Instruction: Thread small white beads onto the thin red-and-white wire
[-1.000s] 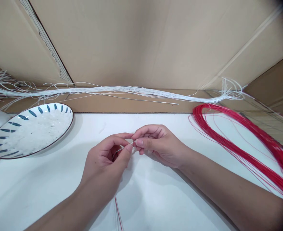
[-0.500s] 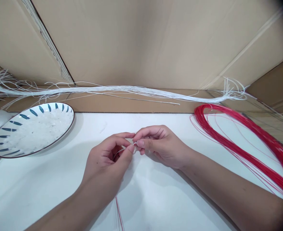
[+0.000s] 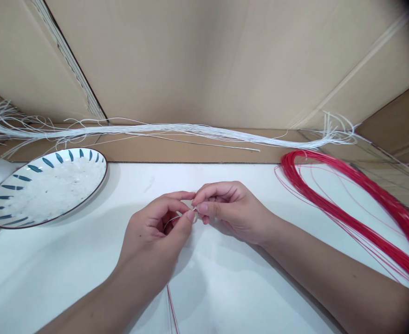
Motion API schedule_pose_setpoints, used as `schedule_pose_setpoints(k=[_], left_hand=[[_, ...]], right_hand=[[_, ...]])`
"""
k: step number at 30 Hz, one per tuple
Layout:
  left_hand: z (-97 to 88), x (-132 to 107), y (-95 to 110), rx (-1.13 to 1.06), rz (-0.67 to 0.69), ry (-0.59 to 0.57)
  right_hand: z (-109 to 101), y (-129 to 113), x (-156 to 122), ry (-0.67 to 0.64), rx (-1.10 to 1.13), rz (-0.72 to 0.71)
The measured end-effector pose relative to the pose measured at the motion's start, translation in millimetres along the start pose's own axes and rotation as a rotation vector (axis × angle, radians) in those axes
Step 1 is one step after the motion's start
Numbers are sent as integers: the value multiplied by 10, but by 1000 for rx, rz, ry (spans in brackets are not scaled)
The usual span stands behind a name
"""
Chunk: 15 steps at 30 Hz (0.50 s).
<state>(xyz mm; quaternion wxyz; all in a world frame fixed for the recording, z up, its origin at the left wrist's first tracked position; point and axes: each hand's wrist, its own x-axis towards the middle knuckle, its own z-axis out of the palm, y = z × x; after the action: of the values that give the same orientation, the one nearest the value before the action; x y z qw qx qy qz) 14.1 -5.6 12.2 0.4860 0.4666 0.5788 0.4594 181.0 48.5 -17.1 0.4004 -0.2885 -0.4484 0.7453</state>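
Over the middle of the white table, my left hand (image 3: 162, 222) pinches thin white and red cords between thumb and fingers. A white cord (image 3: 171, 219) loops across its palm. My right hand (image 3: 227, 208) meets it fingertip to fingertip, thumb and forefinger closed on the white cord end at the same spot. How the cords cross between the fingertips is too small to make out. Below my left wrist, red and white cord tails (image 3: 171, 306) run down the table toward me.
An oval plate (image 3: 101, 178) with blue dashes on its rim holds small clear bits at the left. A bundle of white cords (image 3: 186, 130) lies along the cardboard (image 3: 197, 155) at the back. Looped red cords (image 3: 315, 195) lie at the right.
Almost nothing differs. The fingertips have shifted very slightly at the pinched cords; both hands stay in the same place.
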Motion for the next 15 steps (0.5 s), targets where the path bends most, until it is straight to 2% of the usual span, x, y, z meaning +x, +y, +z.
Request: schedule_pose_setpoints(k=[8,15], left_hand=[[-15,6,1,3,-3,-3],[-11,9,5,25,7,12]], right_hand=[[57,-63,-29,38,-193,-26],[99,-94,-58,60,-269,-32]])
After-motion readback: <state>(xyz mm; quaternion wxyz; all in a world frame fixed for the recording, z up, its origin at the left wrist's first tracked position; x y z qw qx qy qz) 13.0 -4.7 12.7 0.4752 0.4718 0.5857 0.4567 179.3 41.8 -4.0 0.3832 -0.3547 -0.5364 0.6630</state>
